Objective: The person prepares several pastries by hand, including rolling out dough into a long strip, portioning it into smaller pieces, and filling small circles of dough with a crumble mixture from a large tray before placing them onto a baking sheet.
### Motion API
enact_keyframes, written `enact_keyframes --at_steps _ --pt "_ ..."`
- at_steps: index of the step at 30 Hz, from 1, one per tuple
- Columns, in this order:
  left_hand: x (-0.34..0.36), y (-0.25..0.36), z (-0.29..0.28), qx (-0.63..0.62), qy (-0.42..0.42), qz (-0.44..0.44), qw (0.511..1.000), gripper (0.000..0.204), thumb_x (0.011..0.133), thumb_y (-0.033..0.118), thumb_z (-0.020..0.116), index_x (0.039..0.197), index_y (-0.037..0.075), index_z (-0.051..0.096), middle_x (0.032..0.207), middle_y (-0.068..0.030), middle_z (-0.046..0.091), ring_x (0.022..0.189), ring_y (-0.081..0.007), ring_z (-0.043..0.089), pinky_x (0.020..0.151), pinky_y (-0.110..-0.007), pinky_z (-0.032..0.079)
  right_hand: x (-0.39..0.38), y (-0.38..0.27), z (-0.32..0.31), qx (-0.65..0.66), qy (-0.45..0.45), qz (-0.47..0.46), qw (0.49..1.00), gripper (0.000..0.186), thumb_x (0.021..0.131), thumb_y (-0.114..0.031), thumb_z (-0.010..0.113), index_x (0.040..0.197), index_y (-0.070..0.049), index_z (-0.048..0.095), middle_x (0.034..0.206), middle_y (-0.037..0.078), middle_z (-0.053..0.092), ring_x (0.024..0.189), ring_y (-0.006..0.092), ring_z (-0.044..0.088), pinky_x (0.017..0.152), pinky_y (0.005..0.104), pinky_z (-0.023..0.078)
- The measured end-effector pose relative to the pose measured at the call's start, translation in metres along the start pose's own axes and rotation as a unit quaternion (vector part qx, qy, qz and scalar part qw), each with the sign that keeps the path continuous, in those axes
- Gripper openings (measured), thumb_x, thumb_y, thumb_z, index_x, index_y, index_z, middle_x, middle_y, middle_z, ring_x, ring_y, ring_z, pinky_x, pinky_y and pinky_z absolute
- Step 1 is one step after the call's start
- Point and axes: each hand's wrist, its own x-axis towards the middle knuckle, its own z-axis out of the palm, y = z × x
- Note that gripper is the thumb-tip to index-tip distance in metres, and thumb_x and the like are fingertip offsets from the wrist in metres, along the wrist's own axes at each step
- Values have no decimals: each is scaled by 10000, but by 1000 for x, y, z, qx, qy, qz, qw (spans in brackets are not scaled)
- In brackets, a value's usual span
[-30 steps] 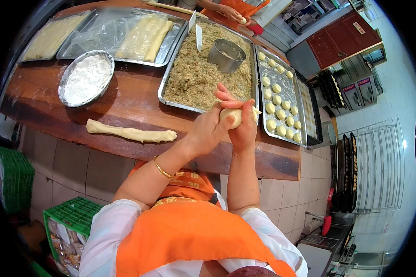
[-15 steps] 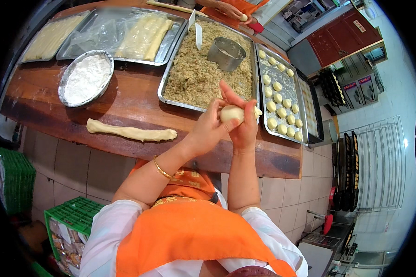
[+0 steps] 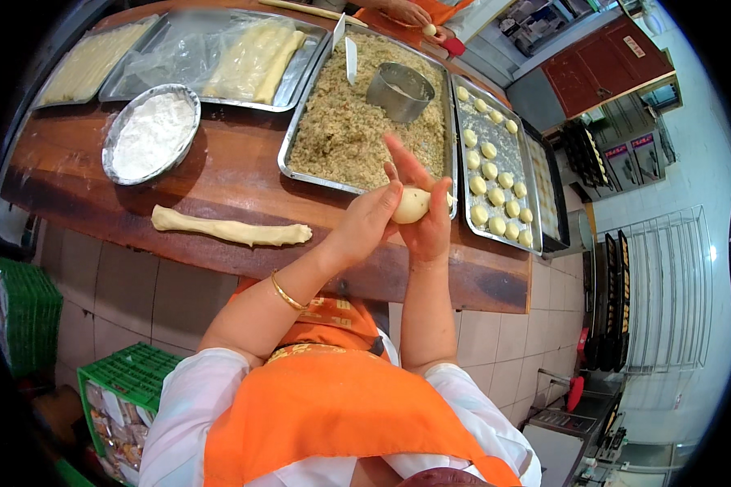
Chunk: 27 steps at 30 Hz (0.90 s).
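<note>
A smooth, pale dough ball with a few darker specks sits between my hands, above the front edge of the filling tray. My left hand presses on its left side, fingers bent around it. Cupped beneath and to its right is my right hand, with some fingers stretched up. A small pale bit of dough peeks out at the right hand's outer side. To the left, a long dough strip lies on the wooden table. Crumbly brown filling fills the metal tray, and a metal ring-shaped cup stands in it.
Several dough balls rest on a floured tray at right. A flour bowl stands at left, before a tray with plastic-covered dough. Across the table, a co-worker's hand is near another dough ball. Green crates stand on the floor.
The dough ball has turned between my hands, and more of its surface shows. My left hand has shifted slightly, its fingers less spread over the ball.
</note>
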Motion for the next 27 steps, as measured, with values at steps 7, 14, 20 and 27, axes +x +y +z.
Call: enact_keyframes --at_steps 7,14,20,27 --pt "8 -23 9 61 61 108 990 542 1052 538 362 1168 37 532 862 -38 600 677 -92 525 547 -232 407 -2 3 -1 30 42 28 998 730 1051 -568 230 1264 -5 644 1456 225 499 1491 338 264 1232 480 152" --pt "6 -20 11 58 95 167 980 437 1039 459 480 1125 37 551 946 -47 621 737 -62 556 589 -212 431 -1 9 -17 -34 -3 51 998 734 1048 -576 260 1305 17 608 1495 186 469 1445 303 346 1177 444 302" --pt "4 -16 3 25 82 33 996 423 1038 432 491 1077 16 559 917 -75 625 718 -127 601 627 -232 482 -3 9 -18 -176 61 -6 982 589 1078 -487 323 1162 -27 681 1287 149 583 1199 230 549 1001 348 490" --pt "14 -22 2 -219 112 53 968 315 1043 362 501 1094 54 536 900 -55 613 658 -113 575 581 -233 468 -1 -26 -26 -343 62 157 924 226 929 -232 711 950 -33 607 822 9 613 684 76 579 558 221 485"
